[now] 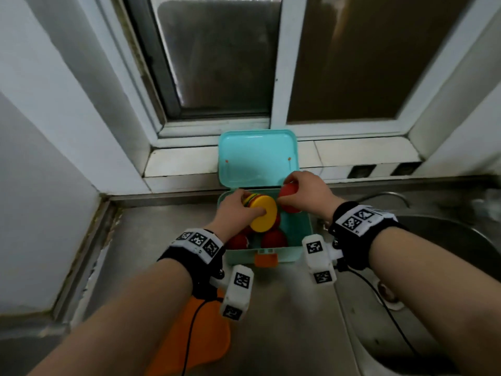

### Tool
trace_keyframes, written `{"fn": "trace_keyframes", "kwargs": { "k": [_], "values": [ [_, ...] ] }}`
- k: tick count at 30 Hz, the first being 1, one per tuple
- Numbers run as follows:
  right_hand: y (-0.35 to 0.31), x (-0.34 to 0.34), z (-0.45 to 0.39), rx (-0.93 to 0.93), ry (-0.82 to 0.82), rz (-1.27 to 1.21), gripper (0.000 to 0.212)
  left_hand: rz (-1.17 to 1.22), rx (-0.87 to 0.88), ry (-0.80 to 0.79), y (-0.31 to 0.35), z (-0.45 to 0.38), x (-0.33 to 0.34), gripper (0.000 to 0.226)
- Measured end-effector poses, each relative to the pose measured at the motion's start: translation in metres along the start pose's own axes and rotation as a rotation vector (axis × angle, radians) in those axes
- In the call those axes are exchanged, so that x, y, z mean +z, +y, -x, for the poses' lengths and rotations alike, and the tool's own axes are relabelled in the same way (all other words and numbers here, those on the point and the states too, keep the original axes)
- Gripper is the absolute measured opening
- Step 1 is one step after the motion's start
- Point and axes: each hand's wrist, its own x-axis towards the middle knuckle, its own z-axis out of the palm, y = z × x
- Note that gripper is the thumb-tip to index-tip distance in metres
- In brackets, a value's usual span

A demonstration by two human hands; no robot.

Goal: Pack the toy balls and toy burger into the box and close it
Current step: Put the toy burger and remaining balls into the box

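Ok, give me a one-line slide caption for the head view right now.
Left hand lowers the toy burger and right hand a red ball into the open teal box.

Left hand [235, 210] grips toy burger [262, 216], tilted, over open teal box [305, 226]; right hand [307, 192] holds red ball [288, 190] at box's far right corner; more red balls [273, 238] inside.

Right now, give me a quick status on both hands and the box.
Left hand holding toy burger tilted over the box. Right hand gripping a red ball at the back right corner. Lid open; other red balls already inside.
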Motion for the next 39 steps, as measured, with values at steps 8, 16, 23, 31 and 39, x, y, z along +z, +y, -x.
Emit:
{"fn": "trace_keyframes", "kwargs": {
  "k": [8, 16, 23, 31, 39],
  "values": [
    [-0.02, 0.013, 0.001, -0.088, 0.064, -0.048, 0.053, 0.156, -0.316, -0.111, -0.011, 0.001, 0.012, 0.07],
    [-0.036, 0.029, 0.003, -0.166, 0.022, -0.079, 0.055, -0.193, -0.261, -0.279, -0.014, 0.009, 0.023, 0.094],
    [-0.04, 0.034, -0.006, -0.193, -0.01, -0.073, 0.056, 0.237, -0.481, -0.56, -0.009, 0.017, -0.019, 0.022],
    [-0.048, 0.039, -0.018, -0.222, 0.029, -0.08, 0.056, -0.463, -0.031, -0.473, -0.018, 0.002, -0.006, 0.05],
    [-0.058, 0.036, -0.001, -0.253, 0.044, 0.013, 0.06, -0.678, 0.02, -0.302, -0.03, 0.023, -0.016, 0.066]
  ]
}}
